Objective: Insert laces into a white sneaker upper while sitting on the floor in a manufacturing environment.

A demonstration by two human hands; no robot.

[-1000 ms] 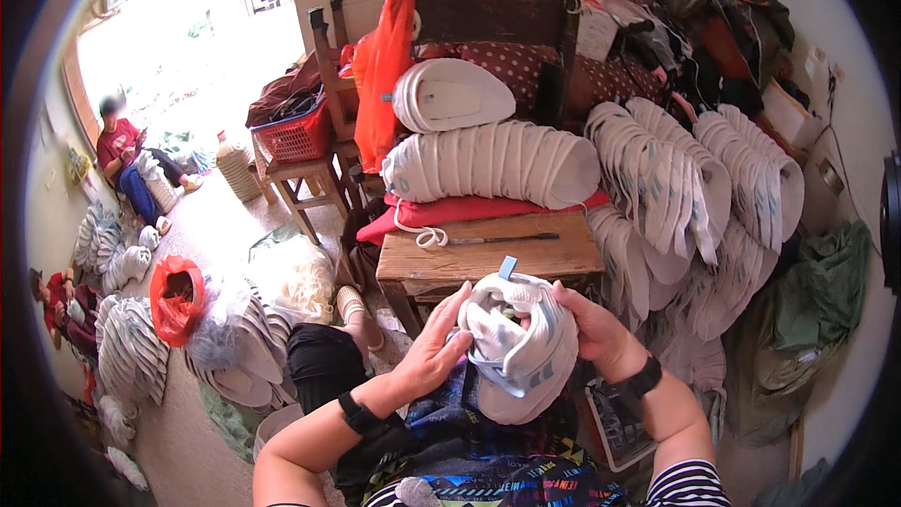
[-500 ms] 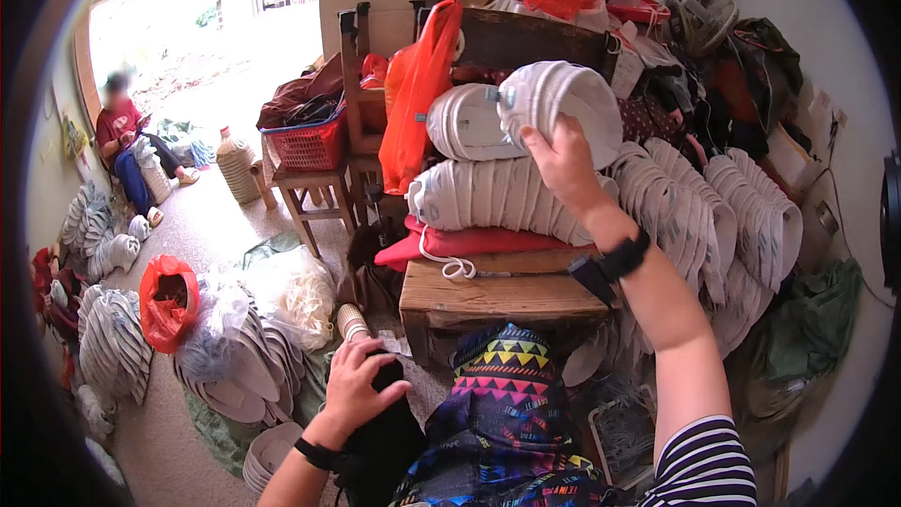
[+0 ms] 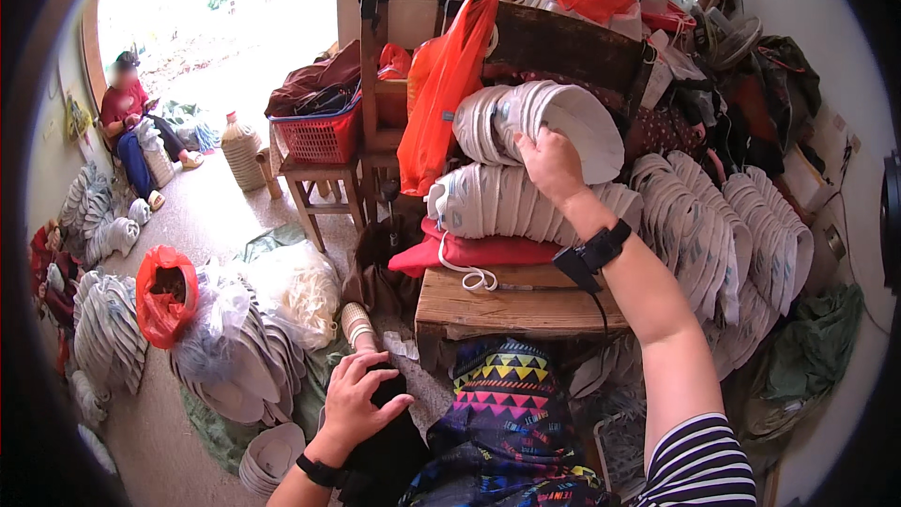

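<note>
My right hand is closed on the rim of a short stack of nested white, cup-shaped pieces that look like shoe uppers. This stack is pushed up against others at its left end. Below it lies a longer row of the same nested pieces, on a red cloth over the wooden bench. My left hand rests over my dark-trousered leg, fingers spread and holding nothing. A white cord hangs from the row onto the bench.
More nested white rows lean at the right. An orange plastic bag hangs beside the stack. On a stool stands a red basket. White stacks and a red bag sit on the left floor. Another person sits by the doorway.
My right hand has lowered the held stack and brought it against the pieces lying on the row. My left hand has stayed over my leg. The whole view has shifted slightly.
</note>
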